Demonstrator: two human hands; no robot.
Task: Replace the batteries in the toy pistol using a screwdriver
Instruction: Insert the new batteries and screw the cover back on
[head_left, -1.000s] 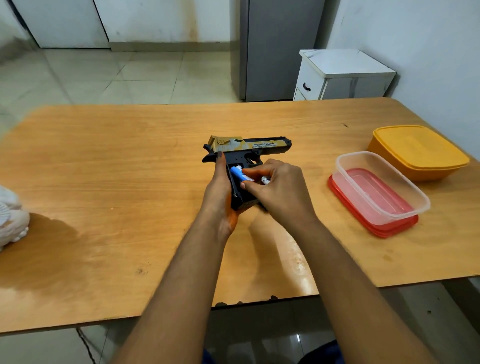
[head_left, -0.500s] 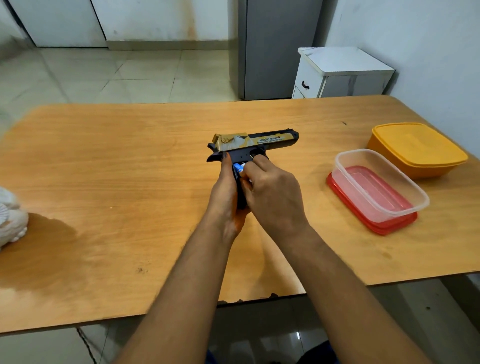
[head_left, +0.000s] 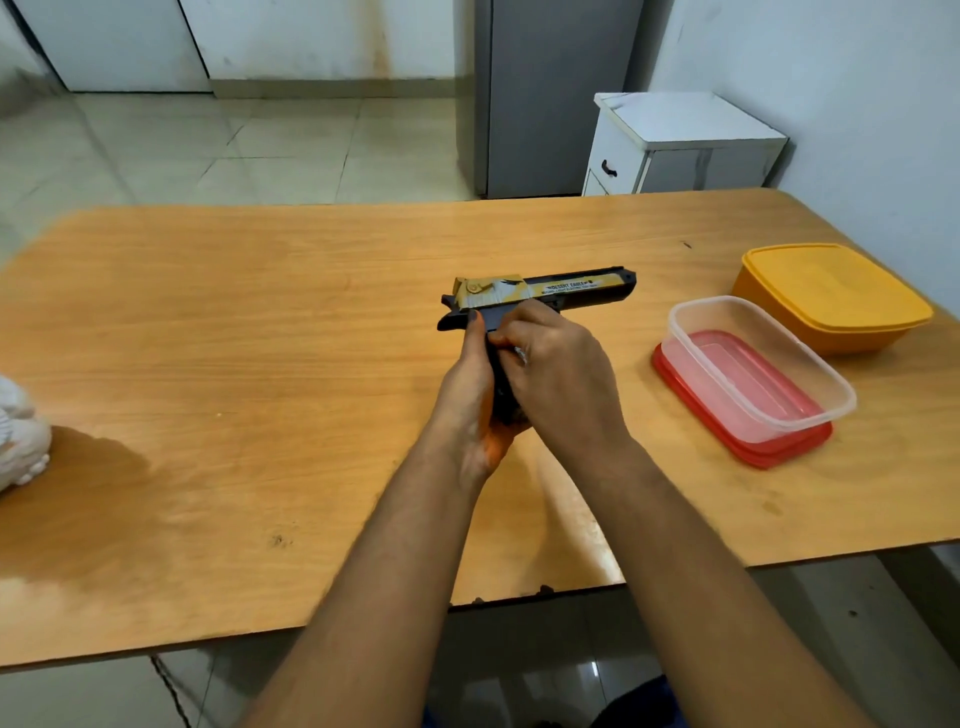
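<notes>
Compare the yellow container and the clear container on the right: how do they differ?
The yellow container is opaque and shut with a matching yellow lid; the clear container is see-through and open on top. The clear container sits on a red lid; the yellow container sits straight on the table, farther from the person. Both are rounded rectangular plastic tubs.

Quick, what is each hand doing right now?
Left hand: grips the toy pistol by its handle.
Right hand: fingers curled against the handle; what they hold cannot be told.
</notes>
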